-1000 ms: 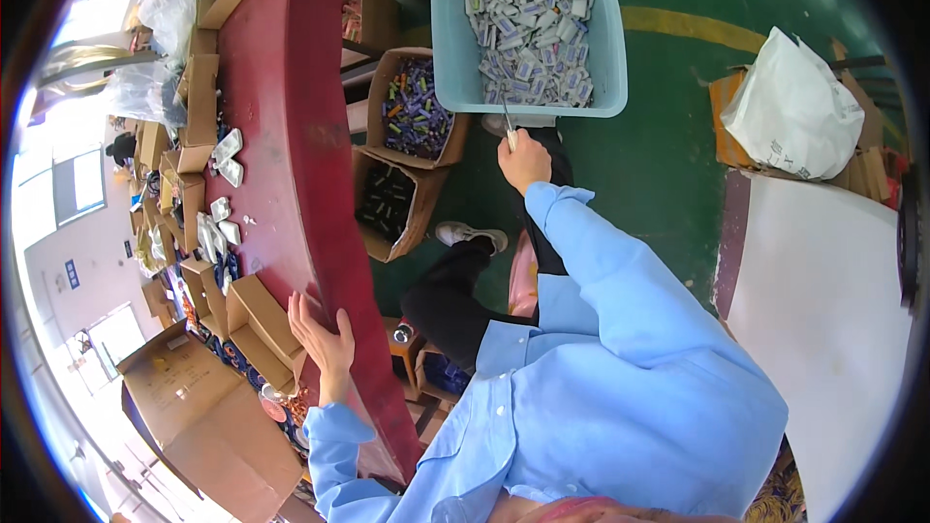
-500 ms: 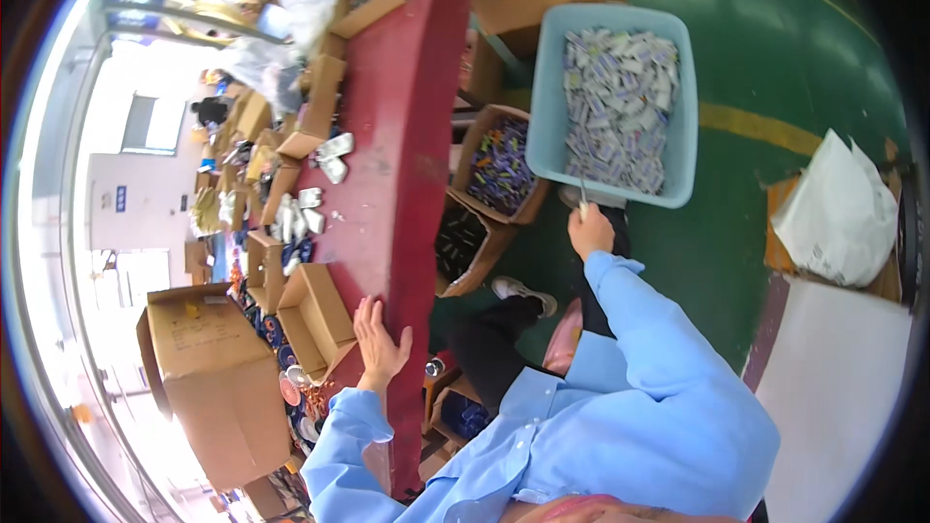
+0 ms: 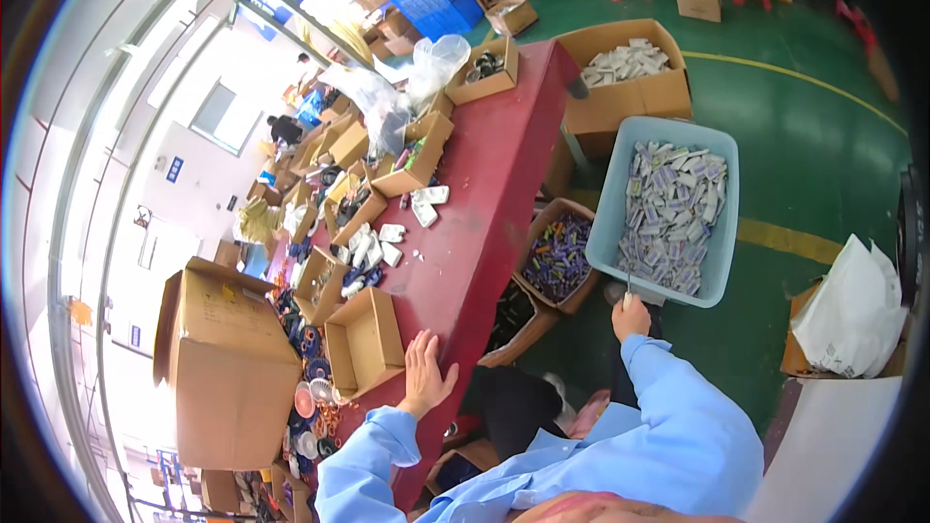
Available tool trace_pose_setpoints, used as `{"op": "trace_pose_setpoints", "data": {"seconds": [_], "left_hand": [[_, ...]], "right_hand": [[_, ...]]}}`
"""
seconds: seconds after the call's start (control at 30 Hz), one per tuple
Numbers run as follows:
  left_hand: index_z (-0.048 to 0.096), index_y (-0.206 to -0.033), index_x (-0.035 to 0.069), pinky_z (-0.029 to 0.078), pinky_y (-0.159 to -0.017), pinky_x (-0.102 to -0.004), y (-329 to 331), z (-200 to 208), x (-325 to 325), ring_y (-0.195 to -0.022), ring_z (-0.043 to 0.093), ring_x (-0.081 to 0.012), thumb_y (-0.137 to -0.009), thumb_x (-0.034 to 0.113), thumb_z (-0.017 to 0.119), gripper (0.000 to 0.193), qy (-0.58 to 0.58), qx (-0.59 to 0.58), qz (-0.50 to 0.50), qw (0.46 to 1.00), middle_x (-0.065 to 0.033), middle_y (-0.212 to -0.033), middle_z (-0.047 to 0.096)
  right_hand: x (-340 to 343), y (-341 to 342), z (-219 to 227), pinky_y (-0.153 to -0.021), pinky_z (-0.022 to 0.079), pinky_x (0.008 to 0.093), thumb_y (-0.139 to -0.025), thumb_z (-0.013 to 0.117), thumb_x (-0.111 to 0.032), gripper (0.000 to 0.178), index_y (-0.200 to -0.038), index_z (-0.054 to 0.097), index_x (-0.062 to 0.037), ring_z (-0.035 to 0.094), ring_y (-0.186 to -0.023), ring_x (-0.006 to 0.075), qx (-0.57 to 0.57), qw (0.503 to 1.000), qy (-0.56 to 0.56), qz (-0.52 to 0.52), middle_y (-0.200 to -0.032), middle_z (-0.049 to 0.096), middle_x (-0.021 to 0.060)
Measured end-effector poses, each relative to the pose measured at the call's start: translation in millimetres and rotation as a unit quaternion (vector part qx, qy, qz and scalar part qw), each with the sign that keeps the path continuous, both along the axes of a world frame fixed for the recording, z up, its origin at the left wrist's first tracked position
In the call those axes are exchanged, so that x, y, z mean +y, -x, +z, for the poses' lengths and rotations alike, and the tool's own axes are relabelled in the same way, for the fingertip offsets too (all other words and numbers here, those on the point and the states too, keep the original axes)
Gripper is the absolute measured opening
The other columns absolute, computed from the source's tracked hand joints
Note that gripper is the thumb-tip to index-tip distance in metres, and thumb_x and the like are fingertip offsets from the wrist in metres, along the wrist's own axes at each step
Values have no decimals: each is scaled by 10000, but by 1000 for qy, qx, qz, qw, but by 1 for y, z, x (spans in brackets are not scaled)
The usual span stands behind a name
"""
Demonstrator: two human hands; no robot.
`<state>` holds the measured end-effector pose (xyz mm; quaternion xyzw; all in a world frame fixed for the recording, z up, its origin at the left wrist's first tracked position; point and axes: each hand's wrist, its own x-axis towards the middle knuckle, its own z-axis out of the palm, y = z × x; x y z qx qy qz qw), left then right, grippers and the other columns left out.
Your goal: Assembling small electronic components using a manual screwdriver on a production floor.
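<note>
Light blue shirt point(image 3: 605, 465), plain cloth creased; long loose sleeves point(image 3: 683, 407), wide cuffs point(image 3: 395, 429); black trousers point(image 3: 518, 410).

Right of the table point(image 3: 484, 184) stands a tub point(image 3: 608, 232) with pieces point(image 3: 675, 215) inside, a bag point(image 3: 852, 310) farther right.

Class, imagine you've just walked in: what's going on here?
A person's right hand grips a slim tool at the near edge of a pale blue bin, which holds a heap of small white pieces. The left hand is open, at the edge of a red table, beside an open cardboard box. Small purple pieces fill another box left of the bin.
</note>
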<state>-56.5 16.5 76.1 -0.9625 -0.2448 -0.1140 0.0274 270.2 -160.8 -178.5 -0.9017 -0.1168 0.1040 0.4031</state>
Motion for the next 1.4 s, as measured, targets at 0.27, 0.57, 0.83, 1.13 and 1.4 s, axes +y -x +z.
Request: {"op": "trace_pose_setpoints", "data": {"seconds": [0.27,0.57,0.83,1.13,1.4], "left_hand": [[349,-1309,-42,279,-1070,-502,2,3,2,-1273,345,-437,-748,170,700,694,27,-61,10,998,-252,-1359,367],[314,-1327,-35,267,-1074,-516,8,-8,13,-1282,328,-441,-750,157,701,721,63,-71,-7,995,-264,-1375,345],[299,-1332,-42,254,-1079,-516,6,-11,17,-1290,314,-452,-762,133,687,712,132,-45,-1,990,-266,-1385,335],[239,-1369,-34,243,-1083,-485,15,-16,24,-1324,281,-436,-758,99,650,749,165,-18,37,985,-274,-1435,249],[312,-1331,-43,244,-1049,-613,20,-12,23,-1263,311,-493,-734,199,655,730,114,91,70,987,-308,-1361,320]], "right_hand": [[-4,-3,1,-712,476,522,-815,590,-294,272,-857,581,-26,605,-799,440,-10,999,-21,-26,-843,635,238],[-81,-43,-23,-669,455,469,-820,597,-311,317,-874,615,1,606,-751,409,-7,964,-134,-228,-797,631,219],[-124,-71,-38,-742,454,484,-846,566,-336,304,-882,591,-35,585,-863,428,19,967,18,-254,-883,639,203],[-42,-177,-120,-821,462,492,-857,549,-333,343,-1047,609,-53,580,-964,428,42,991,83,-100,-1014,638,216],[49,-247,-233,-839,476,477,-796,556,-251,314,-1032,633,-60,601,-972,407,109,975,193,-6,-1014,650,208]]}}
